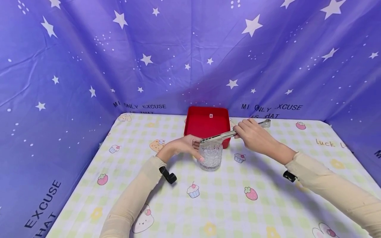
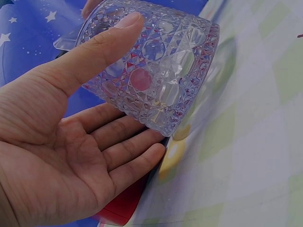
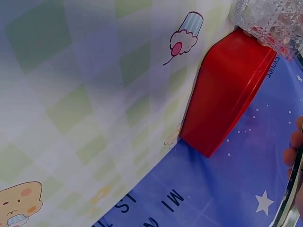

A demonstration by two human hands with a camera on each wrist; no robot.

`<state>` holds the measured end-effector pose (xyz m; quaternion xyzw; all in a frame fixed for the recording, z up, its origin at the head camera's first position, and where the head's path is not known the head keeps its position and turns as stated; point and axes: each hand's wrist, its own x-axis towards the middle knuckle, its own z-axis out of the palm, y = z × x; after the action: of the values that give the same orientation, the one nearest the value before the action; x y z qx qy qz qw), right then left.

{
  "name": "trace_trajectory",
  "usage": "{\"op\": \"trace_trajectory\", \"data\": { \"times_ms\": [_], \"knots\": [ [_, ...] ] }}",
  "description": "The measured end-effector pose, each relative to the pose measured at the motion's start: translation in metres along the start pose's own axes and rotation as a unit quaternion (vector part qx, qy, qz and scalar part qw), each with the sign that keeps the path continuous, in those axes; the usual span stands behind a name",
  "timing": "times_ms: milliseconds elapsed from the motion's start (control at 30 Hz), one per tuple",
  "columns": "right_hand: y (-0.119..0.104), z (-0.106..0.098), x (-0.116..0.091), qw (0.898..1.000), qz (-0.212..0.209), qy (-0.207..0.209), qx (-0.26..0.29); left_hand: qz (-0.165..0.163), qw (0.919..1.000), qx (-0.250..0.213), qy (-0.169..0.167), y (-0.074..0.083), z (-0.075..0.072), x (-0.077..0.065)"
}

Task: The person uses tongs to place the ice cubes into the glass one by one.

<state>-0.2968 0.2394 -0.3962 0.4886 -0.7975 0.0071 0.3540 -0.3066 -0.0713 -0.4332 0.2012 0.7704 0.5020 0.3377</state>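
A clear cut-pattern glass (image 1: 212, 159) stands upright on the table. My left hand (image 1: 188, 145) holds it from the left; in the left wrist view the thumb (image 2: 111, 45) lies across its side and the other fingers (image 2: 125, 153) reach along the opposite side. Metal tongs (image 1: 228, 134) are gripped in my right hand (image 1: 256, 136), above and to the right of the glass. Their far ends lie over the glass's rim, while the bent end sticks out past the hand at the right. At the right wrist view's edge, fingers (image 3: 294, 146) wrap the tongs.
A red square tray (image 1: 188, 124) sits right behind the glass, near the table's back edge, with a small white piece (image 1: 211, 115) in its far part. A checked, printed cloth (image 1: 223, 201) covers the table. Purple star-patterned curtains (image 1: 190, 49) surround the back and sides.
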Motion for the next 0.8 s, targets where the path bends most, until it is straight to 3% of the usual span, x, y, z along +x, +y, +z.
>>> {"op": "trace_trajectory", "data": {
  "times_ms": [800],
  "knots": [
    [-0.0032, -0.0021, -0.0021, 1.000, 0.006, -0.008, 0.007, 0.002, 1.0000, 0.005, 0.002, -0.0002, 0.0010, 0.0003]
  ]
}}
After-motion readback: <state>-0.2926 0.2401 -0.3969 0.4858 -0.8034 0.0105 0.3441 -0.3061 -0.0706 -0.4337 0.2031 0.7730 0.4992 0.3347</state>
